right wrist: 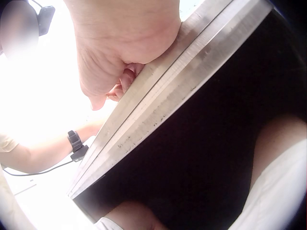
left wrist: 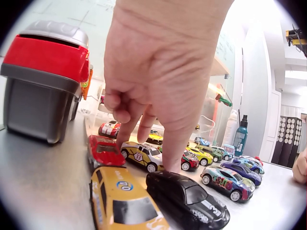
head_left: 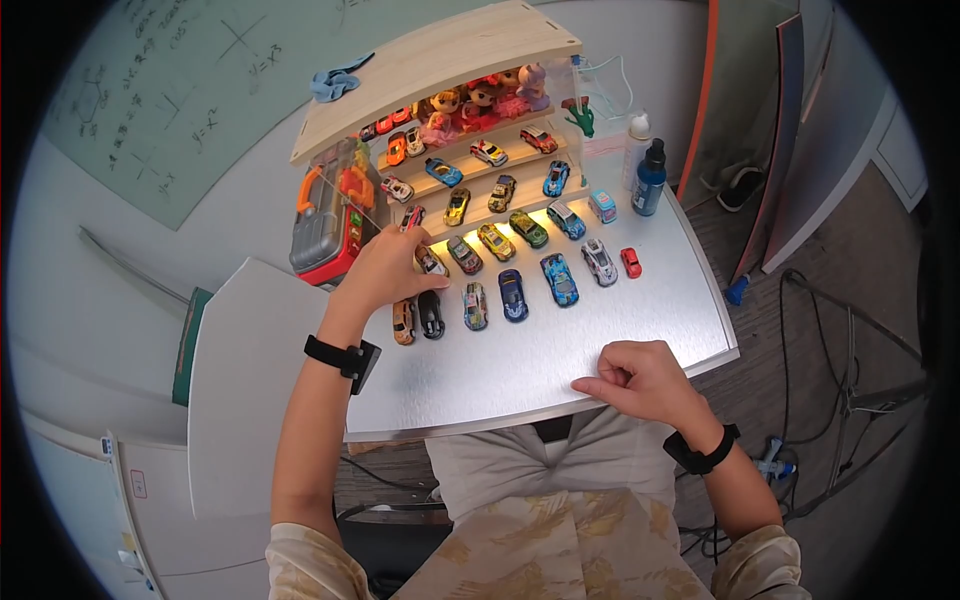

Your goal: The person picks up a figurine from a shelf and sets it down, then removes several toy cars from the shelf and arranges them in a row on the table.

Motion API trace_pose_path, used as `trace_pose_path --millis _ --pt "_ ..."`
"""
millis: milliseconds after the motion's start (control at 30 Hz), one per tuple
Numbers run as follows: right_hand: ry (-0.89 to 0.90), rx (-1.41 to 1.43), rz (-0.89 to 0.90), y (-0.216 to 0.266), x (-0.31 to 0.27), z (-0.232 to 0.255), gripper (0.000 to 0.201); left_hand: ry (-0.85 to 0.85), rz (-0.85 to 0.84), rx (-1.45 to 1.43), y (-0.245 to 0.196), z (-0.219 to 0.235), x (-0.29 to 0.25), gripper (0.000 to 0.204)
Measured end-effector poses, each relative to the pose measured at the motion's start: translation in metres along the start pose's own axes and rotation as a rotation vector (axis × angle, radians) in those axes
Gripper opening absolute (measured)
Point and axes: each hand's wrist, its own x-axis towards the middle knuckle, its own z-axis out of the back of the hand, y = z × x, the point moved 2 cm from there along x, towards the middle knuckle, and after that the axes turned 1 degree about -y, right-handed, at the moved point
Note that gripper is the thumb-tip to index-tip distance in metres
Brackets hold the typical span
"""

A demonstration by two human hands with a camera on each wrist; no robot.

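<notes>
My left hand (head_left: 385,268) reaches down among the toy cars at the left of the silver tabletop. Its thumb and fingers pinch a white and yellow toy car (left wrist: 142,155) marked 33. Just in front of that hand, a black toy car (left wrist: 188,199) and an orange toy car (left wrist: 125,199) stand side by side. Beside them in the left wrist view sits a red toy car (left wrist: 105,151). At the table's front edge my right hand (head_left: 645,382) rests with loosely curled fingers, thumb out, holding nothing.
Several more toy cars, among them a dark blue one (head_left: 512,295), stand in rows. A lit wooden display shelf (head_left: 440,85) with cars and dolls rises behind. To its left is a red and grey case (head_left: 325,225); a blue bottle (head_left: 650,180) stands at the back right.
</notes>
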Motion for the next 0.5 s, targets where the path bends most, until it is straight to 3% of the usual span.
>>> trace_pose_path --millis 233,300,500 --pt "-0.002 -0.003 -0.005 0.0 0.0 0.0 0.047 -0.112 -0.059 -0.031 -0.014 0.033 -0.029 0.058" --pt "-0.001 -0.015 -0.007 0.0 0.0 -0.001 0.046 -0.024 -0.062 -0.039 -0.029 0.044 -0.046 0.057" --pt "-0.002 -0.023 0.007 0.002 0.0 -0.001 0.046 0.032 -0.155 -0.053 -0.025 0.016 -0.068 0.058"
